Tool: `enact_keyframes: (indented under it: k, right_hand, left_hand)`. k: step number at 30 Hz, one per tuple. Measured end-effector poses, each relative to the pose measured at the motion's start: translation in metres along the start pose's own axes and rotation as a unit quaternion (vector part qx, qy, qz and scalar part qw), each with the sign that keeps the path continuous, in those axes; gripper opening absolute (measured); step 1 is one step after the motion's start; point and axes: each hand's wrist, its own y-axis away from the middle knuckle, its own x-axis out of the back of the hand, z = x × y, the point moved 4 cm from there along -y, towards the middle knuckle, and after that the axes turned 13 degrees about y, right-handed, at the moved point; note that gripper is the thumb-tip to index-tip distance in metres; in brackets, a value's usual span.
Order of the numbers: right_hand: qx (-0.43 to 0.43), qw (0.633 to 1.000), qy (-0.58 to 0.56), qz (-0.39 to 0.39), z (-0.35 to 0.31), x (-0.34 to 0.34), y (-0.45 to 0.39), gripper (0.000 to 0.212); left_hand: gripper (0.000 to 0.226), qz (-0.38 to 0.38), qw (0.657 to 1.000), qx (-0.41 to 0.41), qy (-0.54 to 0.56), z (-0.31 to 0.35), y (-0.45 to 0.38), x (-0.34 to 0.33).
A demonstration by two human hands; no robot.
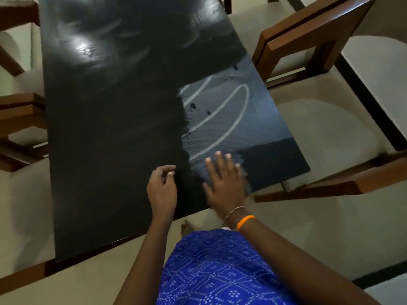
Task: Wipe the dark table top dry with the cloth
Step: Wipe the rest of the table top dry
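The dark table top (110, 128) fills the middle of the view and runs away from me. A wet grey patch with pale curved streaks (220, 111) covers its near right part. My right hand (224, 183) lies flat with fingers spread, pressing a dark bluish cloth (247, 186) onto the table near the right front corner. Only the cloth's ragged edges show around the hand. My left hand (163, 188) hovers just left of it over the table, fingers loosely curled, thumb against forefinger, with nothing in it.
Wooden chairs with pale seats stand around the table: one at the back right (308, 36), one at the near right (352, 181) and one on the left (19, 119). Glare spots (86, 49) shine on the far table top. My blue patterned clothing (220, 271) is below.
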Motion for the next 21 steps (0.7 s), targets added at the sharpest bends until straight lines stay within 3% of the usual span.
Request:
enact_keyframes:
  k: [3,6,10,14,18,21]
  right_hand:
    - [0.17,0.984,-0.03,-0.046,-0.052,-0.006,-0.012,0.068]
    - [0.214,0.976,-0.02,-0.045,-0.031,-0.005,-0.034,0.063]
    - [0.062,0.998,-0.009,-0.012,0.068,0.003,-0.069,0.06]
    - [-0.129,0.992,0.008,0.005,0.173,0.01,-0.079,0.057]
    - [-0.238,0.971,-0.015,-0.004,0.17,0.01,-0.078,0.058]
    - [-0.192,0.981,-0.019,0.001,0.116,0.011,-0.075,0.061]
  left_hand:
    - [0.02,0.018,0.999,-0.028,0.002,0.009,0.003,-0.005]
    - [0.022,0.021,0.999,-0.047,0.013,0.017,0.001,-0.007]
    - [0.023,-0.011,0.999,-0.032,-0.011,0.015,-0.007,-0.01]
    - [0.029,-0.034,0.998,-0.032,-0.036,0.014,-0.014,-0.021]
    - [0.031,-0.055,0.995,-0.039,-0.08,0.008,-0.017,-0.029]
    - [0.031,-0.046,0.996,-0.045,-0.059,0.005,-0.018,-0.028]
